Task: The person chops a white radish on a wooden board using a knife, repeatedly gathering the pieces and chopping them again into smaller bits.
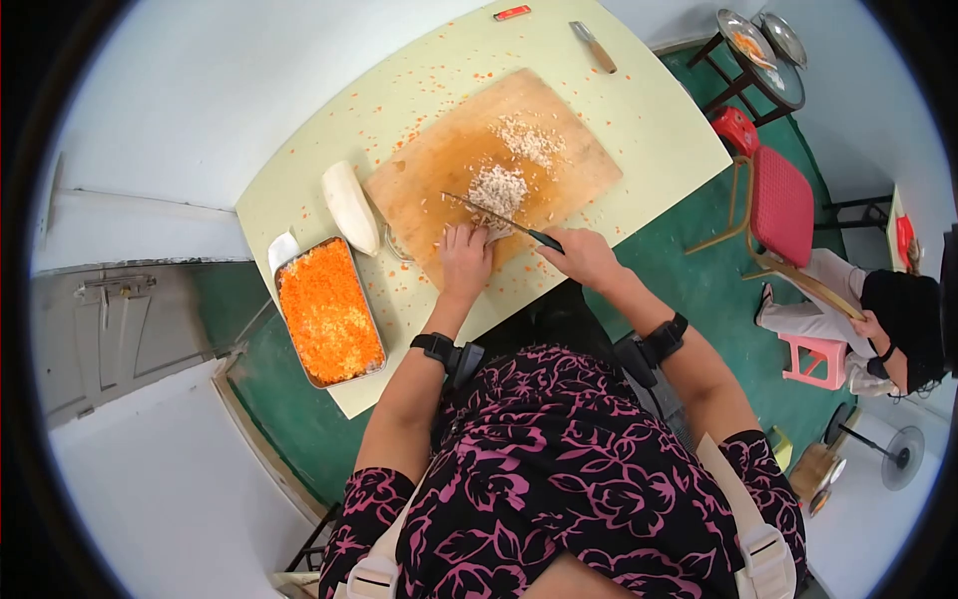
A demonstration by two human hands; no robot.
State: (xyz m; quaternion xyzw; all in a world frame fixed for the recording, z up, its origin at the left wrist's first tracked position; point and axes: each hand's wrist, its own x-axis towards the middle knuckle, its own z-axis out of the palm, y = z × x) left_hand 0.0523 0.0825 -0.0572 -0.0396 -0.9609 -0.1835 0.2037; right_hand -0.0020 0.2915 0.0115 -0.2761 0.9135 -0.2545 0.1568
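On the cutting board, the right hand is closed round the knife handle, while the left hand presses curled fingers onto a white radish piece. The radish looks firm, wet and likely slippery, best pinned from above, behind the blade.

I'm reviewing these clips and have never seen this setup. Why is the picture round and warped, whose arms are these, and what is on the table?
There is no machine here: a person wears a wide-angle camera on the head, looking down at their own arms, which bends the picture. The right hand grips a knife by its dark handle. The left hand presses on a white piece at the blade, on a wooden cutting board beside a pile of chopped white bits. To the left lie a peeled white vegetable and a metal tray of grated orange shreds. Another person sits at the right.
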